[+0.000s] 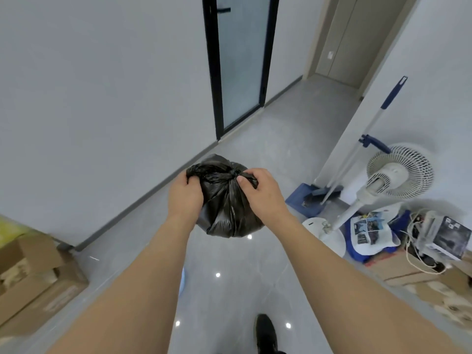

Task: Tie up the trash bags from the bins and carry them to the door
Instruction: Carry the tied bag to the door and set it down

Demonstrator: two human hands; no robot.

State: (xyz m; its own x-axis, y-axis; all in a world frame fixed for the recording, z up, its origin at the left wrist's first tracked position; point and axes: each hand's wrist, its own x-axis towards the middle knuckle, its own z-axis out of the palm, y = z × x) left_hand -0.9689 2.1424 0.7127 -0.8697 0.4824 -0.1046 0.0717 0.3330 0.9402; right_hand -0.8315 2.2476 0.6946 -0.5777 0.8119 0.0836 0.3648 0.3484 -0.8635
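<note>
A full black trash bag (227, 208) hangs in the air in front of me, above the grey floor. Its top is gathered into a knot (233, 173). My left hand (185, 194) grips the bag's left flap beside the knot. My right hand (260, 187) pinches the right flap, thumb close to the knot. A beige door (357, 39) stands at the far end of the hallway, top right.
A black-framed glass door (240, 62) is ahead on the left wall. A white fan (393, 175), a mop (367, 139) with a blue dustpan (304, 200), and bags and boxes (419, 256) crowd the right side. Cardboard boxes (33, 274) sit at left. My shoe (265, 333) shows below.
</note>
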